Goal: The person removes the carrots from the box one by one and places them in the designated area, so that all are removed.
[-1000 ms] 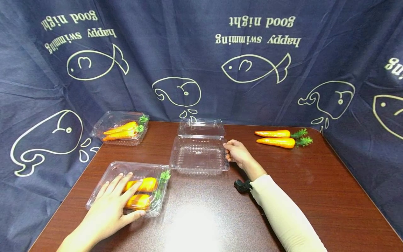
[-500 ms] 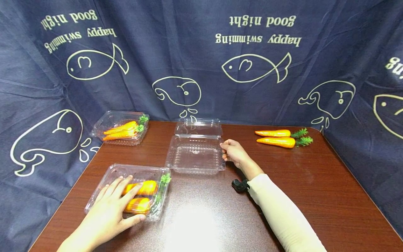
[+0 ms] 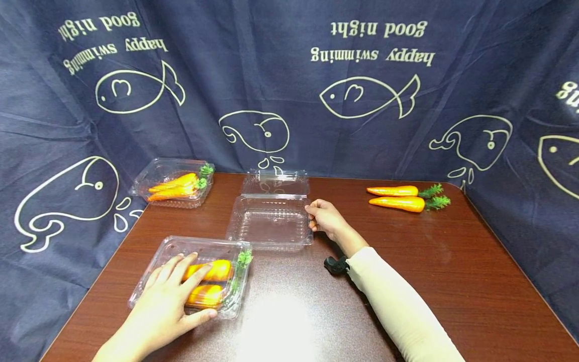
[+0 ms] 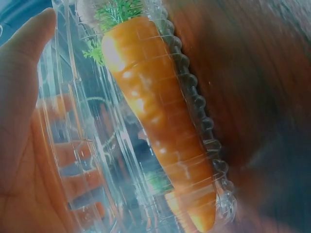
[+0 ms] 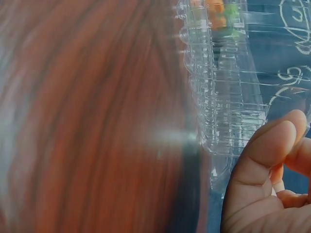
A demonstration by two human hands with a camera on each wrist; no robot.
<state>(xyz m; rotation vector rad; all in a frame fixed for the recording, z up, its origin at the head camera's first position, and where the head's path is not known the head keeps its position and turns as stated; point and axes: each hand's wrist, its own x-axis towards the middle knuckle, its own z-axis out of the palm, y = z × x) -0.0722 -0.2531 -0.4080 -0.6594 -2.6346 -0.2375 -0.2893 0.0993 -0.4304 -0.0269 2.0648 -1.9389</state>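
My left hand (image 3: pixel 165 296) rests with spread fingers on the lid of a closed clear plastic clamshell box (image 3: pixel 165 245) at the near left. Two orange carrots with green tops lie inside; one carrot (image 4: pixel 150 107) shows through the plastic wall in the left wrist view. Thumb and fingers of my right hand (image 3: pixel 327 220) pinch the right rim of a second clear clamshell box (image 3: pixel 271 226). That box stands with its lid (image 3: pixel 276 183) folded back, and no carrots show in it. In the right wrist view, its ribbed side (image 5: pixel 214 87) is beside my thumb.
A third clear box (image 3: pixel 149 183) with carrots (image 3: pixel 174 187) stands at the back left. Two loose carrots (image 3: pixel 398 203) lie at the back right of the brown table (image 3: pixel 429 281). A dark blue curtain (image 3: pixel 289 85) hangs behind the table.
My right hand has slid the lidded-back box leftward across the table. The closed box under my left hand has shifted slightly nearer and then right, the hand moving with it.
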